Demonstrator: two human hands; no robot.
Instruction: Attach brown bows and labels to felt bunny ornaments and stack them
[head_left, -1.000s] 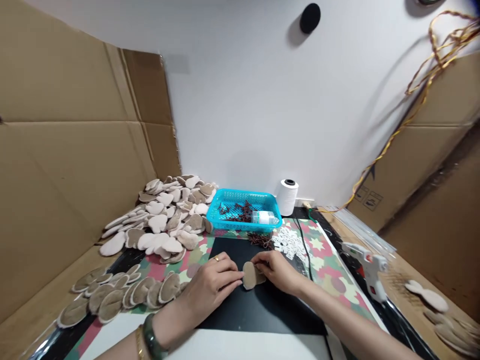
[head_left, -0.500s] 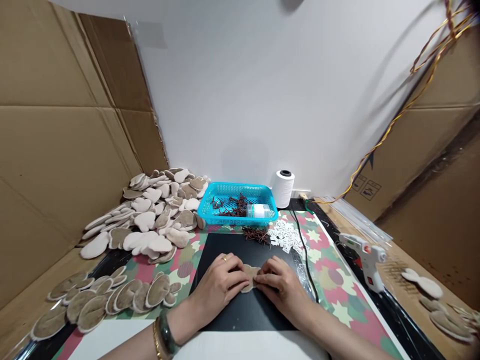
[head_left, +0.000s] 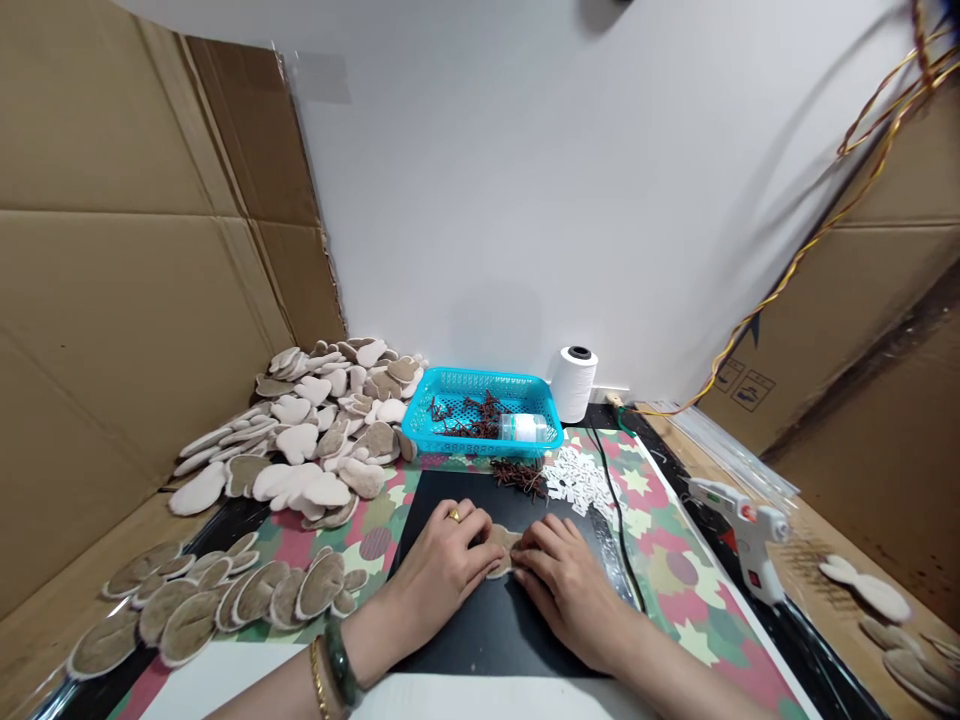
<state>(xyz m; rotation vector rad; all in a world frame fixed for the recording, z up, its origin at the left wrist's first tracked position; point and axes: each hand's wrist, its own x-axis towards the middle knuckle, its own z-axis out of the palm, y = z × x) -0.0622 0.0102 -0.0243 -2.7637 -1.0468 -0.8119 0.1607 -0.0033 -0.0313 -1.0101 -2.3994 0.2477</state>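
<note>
Two bare hands work on a black mat: the left hand, wearing a ring and a green bangle (a gold bracelet sits beside it), and the right hand. Their fingers close narrowly on a tan cloth piece, which lies on the mat between them, partly hidden. To the left lie overlapping oval pieces; to the right, a glue gun. Farther off are white cut-outs, dark red sprigs, a heap of pale pieces, a blue basket and a thread spool.
</note>
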